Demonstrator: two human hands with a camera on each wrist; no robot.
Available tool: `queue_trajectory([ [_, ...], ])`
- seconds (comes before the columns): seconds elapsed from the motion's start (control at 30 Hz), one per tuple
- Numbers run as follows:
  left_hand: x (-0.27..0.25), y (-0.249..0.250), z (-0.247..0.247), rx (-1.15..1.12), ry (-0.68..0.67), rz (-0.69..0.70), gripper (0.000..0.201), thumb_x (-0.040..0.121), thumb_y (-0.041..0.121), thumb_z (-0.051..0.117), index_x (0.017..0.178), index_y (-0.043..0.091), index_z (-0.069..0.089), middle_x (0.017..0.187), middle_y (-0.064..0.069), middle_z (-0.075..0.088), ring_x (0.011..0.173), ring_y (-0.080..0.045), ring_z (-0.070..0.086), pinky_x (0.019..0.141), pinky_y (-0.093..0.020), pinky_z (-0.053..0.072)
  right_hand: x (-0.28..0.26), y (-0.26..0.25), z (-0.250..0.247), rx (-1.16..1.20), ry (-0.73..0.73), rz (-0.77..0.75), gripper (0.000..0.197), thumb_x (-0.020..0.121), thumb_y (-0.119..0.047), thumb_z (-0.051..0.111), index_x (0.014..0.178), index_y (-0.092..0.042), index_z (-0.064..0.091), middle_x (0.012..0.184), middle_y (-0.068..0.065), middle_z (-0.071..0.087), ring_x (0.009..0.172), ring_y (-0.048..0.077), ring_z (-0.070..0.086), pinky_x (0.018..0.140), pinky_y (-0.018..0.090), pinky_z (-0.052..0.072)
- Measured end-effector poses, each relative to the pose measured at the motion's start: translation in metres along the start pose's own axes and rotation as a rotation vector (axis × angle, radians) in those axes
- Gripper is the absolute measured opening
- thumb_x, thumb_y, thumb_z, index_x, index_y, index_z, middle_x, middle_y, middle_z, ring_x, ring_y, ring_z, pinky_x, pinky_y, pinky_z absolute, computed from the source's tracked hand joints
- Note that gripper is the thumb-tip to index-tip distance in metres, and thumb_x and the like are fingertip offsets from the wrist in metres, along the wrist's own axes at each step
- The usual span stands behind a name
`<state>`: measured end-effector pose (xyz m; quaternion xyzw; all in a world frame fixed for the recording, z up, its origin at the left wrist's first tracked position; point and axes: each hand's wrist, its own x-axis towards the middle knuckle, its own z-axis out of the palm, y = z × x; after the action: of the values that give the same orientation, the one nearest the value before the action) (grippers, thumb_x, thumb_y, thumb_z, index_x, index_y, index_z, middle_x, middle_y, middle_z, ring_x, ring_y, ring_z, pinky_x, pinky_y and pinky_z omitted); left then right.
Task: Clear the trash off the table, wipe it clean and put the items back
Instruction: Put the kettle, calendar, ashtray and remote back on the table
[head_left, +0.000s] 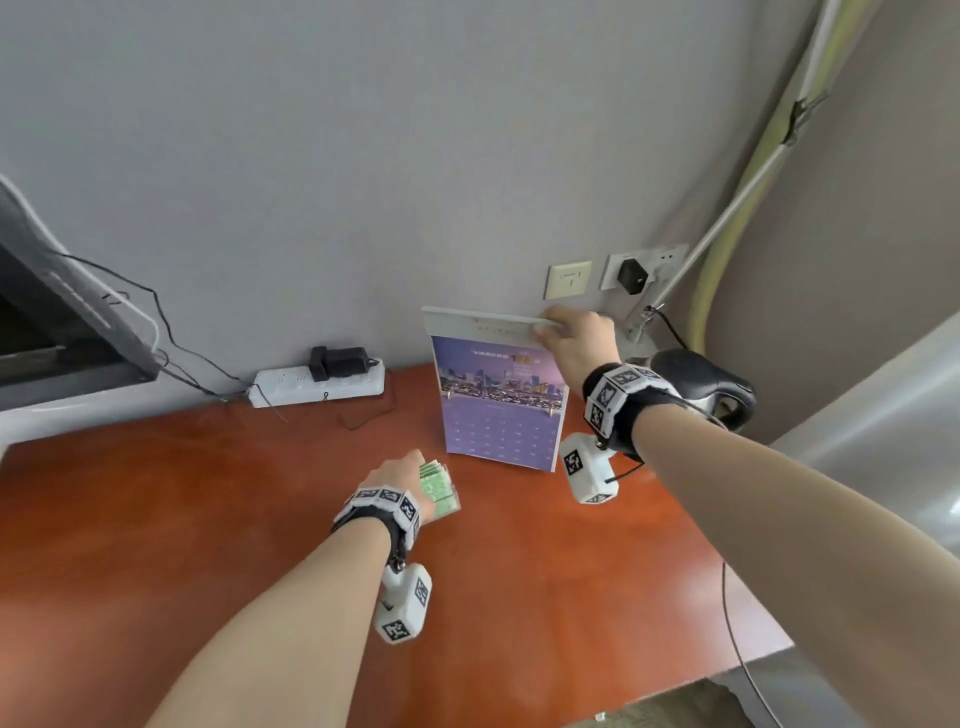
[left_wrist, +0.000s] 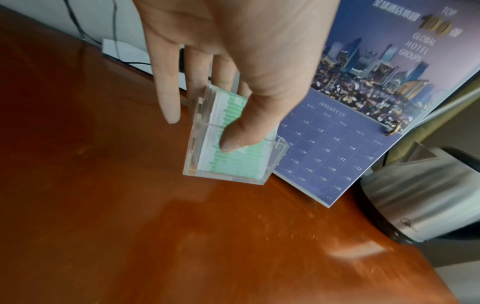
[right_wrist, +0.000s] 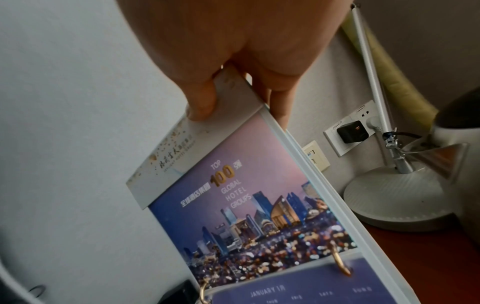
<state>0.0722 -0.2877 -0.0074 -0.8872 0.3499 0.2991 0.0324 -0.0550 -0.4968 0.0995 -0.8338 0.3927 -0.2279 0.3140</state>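
A purple desk calendar (head_left: 501, 402) with a city photo stands upright at the back of the reddish-brown table (head_left: 208, 519), near the wall. My right hand (head_left: 574, 338) pinches its top right corner, thumb in front and fingers behind, as the right wrist view shows on the calendar (right_wrist: 246, 205). My left hand (head_left: 402, 478) holds a clear plastic holder (left_wrist: 228, 156) filled with green and white cards, thumb on the front and fingers behind. The holder (head_left: 441, 491) sits just left of the calendar's (left_wrist: 337, 144) foot, its base at the table surface.
A white power strip (head_left: 317, 387) with black plugs and cables lies along the wall at back left. A steel kettle (left_wrist: 420, 195) and a white lamp base (right_wrist: 394, 199) stand right of the calendar. Wall sockets (head_left: 639, 270) sit above. A monitor (head_left: 62, 322) is at far left.
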Motion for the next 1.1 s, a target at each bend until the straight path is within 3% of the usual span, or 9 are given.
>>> queue_trajectory([
  [0.2,0.06,0.021,-0.032,0.029,0.014,0.019,0.054,0.072,0.024,0.071,0.12,0.027,0.046,0.1,0.0,0.067,0.092,-0.025,0.068,0.083,-0.036,0.057,0.061,0.024,-0.009,0.01,0.037,0.032,0.019,0.094,-0.024,0.061,0.102,-0.012,0.073,0.088,0.009,0.07,0.086,0.028,0.064,0.082,0.039,0.053],
  [0.43,0.116,0.043,-0.038,0.018,0.044,-0.021,0.045,0.079,0.027,0.069,0.116,0.024,0.045,0.099,-0.001,0.066,0.093,-0.026,0.067,0.079,-0.033,0.054,0.123,0.063,-0.019,0.071,0.04,0.08,0.016,0.093,-0.025,0.063,0.101,-0.017,0.073,0.083,0.007,0.068,0.078,0.024,0.062,0.072,0.03,0.05],
  [0.57,0.133,0.047,-0.03,-0.004,0.07,-0.065,0.044,0.081,0.026,0.07,0.117,0.026,0.045,0.096,0.002,0.063,0.089,-0.023,0.066,0.076,-0.033,0.053,0.137,0.075,-0.018,0.156,-0.008,0.09,0.012,0.092,-0.024,0.064,0.098,-0.019,0.073,0.082,0.006,0.069,0.073,0.018,0.058,0.064,0.021,0.046],
  [0.63,0.139,0.045,-0.021,0.006,0.067,-0.084,0.042,0.083,0.023,0.068,0.118,0.027,0.046,0.097,0.002,0.062,0.092,-0.024,0.066,0.079,-0.035,0.054,0.139,0.078,-0.017,0.207,-0.019,0.082,0.015,0.088,-0.029,0.064,0.094,-0.019,0.073,0.083,0.004,0.07,0.074,0.017,0.059,0.065,0.024,0.046],
  [0.8,0.141,0.033,0.0,0.008,0.053,-0.11,0.039,0.083,0.019,0.066,0.115,0.024,0.046,0.098,0.0,0.059,0.093,-0.025,0.064,0.077,-0.036,0.052,0.136,0.082,-0.009,0.195,-0.023,0.024,0.02,0.081,-0.037,0.057,0.086,-0.022,0.07,0.075,0.002,0.067,0.064,0.01,0.054,0.057,0.02,0.038],
  [1.0,0.143,0.016,0.011,-0.042,0.092,-0.161,0.044,0.078,0.025,0.074,0.11,0.021,0.044,0.097,-0.002,0.058,0.094,-0.029,0.065,0.08,-0.042,0.054,0.132,0.082,-0.003,0.109,0.077,0.012,0.029,0.083,-0.048,0.048,0.082,-0.025,0.065,0.071,0.002,0.065,0.065,0.018,0.056,0.057,0.026,0.039],
  [1.1,0.148,0.011,0.009,-0.056,0.088,-0.155,0.05,0.077,0.024,0.076,0.114,0.019,0.043,0.101,-0.004,0.059,0.096,-0.029,0.065,0.082,-0.043,0.055,0.129,0.081,0.003,0.083,0.121,0.038,0.035,0.084,-0.049,0.048,0.099,-0.022,0.066,0.089,0.003,0.069,0.083,0.022,0.062,0.07,0.034,0.051],
])
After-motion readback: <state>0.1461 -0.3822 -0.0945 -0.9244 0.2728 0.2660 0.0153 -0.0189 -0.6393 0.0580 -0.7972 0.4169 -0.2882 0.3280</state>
